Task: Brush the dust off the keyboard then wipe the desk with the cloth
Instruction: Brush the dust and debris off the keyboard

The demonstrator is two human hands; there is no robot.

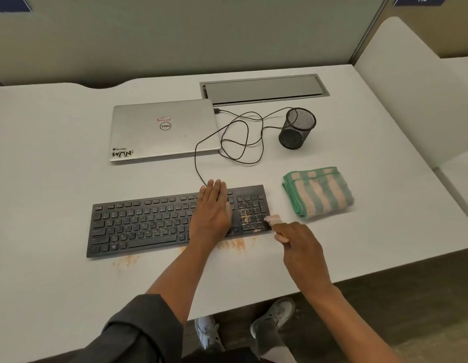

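Note:
A black keyboard (pixel 149 224) lies on the white desk (pixel 57 179) with orange dust on its number pad at the right end. My left hand (pixel 212 213) presses flat on the keys just left of the number pad, fingers straight. My right hand (pixel 298 242) grips a small brush (pixel 273 220), whose pale, blurred bristles touch the keyboard's lower right corner. A folded green-and-beige striped cloth (pixel 318 192) sits on the desk to the right of the keyboard. Orange dust (pixel 235 243) is smeared on the desk along the keyboard's front edge.
A shut silver laptop (pixel 163 129) lies behind the keyboard. The keyboard's black cable (pixel 240 137) loops between the laptop and a black mesh pen cup (pixel 297 128). A grey cable hatch (pixel 264 89) is set in the desk's back. The desk's front edge runs near my shoes.

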